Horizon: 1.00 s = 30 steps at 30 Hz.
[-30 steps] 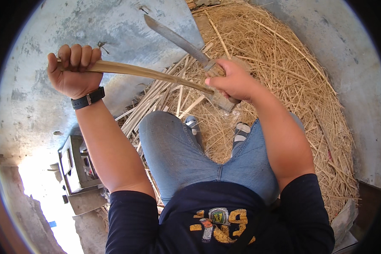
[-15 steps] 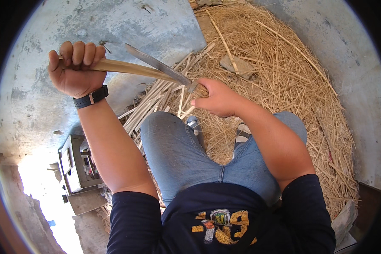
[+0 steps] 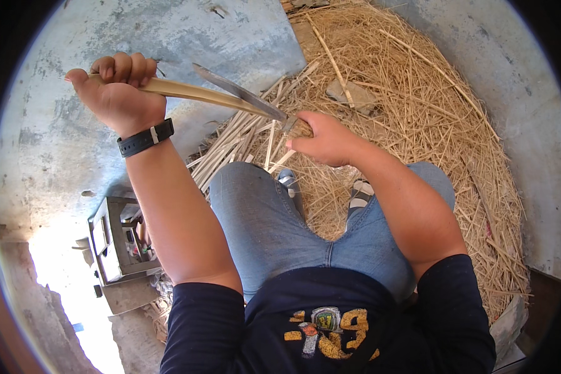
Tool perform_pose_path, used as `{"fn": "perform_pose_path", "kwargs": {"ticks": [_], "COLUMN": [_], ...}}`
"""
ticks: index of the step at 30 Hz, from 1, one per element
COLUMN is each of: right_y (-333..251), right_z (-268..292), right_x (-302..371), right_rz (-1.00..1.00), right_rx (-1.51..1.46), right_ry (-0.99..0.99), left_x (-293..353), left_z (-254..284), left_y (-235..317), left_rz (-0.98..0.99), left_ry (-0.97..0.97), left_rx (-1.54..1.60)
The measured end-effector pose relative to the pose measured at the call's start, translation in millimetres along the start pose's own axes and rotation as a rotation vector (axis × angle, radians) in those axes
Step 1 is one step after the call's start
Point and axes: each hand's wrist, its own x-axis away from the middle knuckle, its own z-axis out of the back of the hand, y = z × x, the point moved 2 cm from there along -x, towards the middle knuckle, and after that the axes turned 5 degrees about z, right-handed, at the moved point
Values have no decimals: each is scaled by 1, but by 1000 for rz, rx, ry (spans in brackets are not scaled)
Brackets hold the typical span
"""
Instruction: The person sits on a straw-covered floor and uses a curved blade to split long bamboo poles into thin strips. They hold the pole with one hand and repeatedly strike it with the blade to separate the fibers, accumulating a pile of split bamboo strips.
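My left hand point(image 3: 121, 90), raised at the upper left with a black watch on the wrist, has its fingers curled round one end of a long pale bamboo strip point(image 3: 199, 93). Its thumb points out to the left. The strip slopes down to the right, bent slightly, and meets a long knife point(image 3: 240, 92) near the handle end of the blade. My right hand point(image 3: 326, 138) is closed round the knife's wooden handle point(image 3: 302, 128), above my knees. The blade points up and left, over the strip's lower part. The strip's far end is hidden behind the knife and hand.
Split pale strips point(image 3: 230, 146) lie in a bundle beyond my left knee. A thick heap of shavings point(image 3: 424, 118) covers the floor ahead and right, with a flat stone point(image 3: 353, 95) in it. Worn blue-grey walls point(image 3: 50, 137) stand around. A wooden cabinet point(image 3: 121, 240) is at the left.
My left hand has shifted slightly right and its wrist has turned, with the thumb stretched further out. The knife and my right hand have moved a little to the right.
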Motion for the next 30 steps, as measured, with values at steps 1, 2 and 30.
{"fn": "perform_pose_path", "kwargs": {"ticks": [1, 2, 30], "right_y": [1, 1, 5], "right_z": [0, 0, -4], "right_x": [0, -1, 0], "right_rz": [15, 30, 98], "right_rx": [3, 7, -33], "right_ry": [3, 6, 87], "left_x": [0, 0, 3], "left_z": [0, -1, -21], "left_y": [0, -1, -3], "left_rz": [-20, -39, -91], "left_ry": [25, 50, 255], "left_rx": [-22, -45, -171]}}
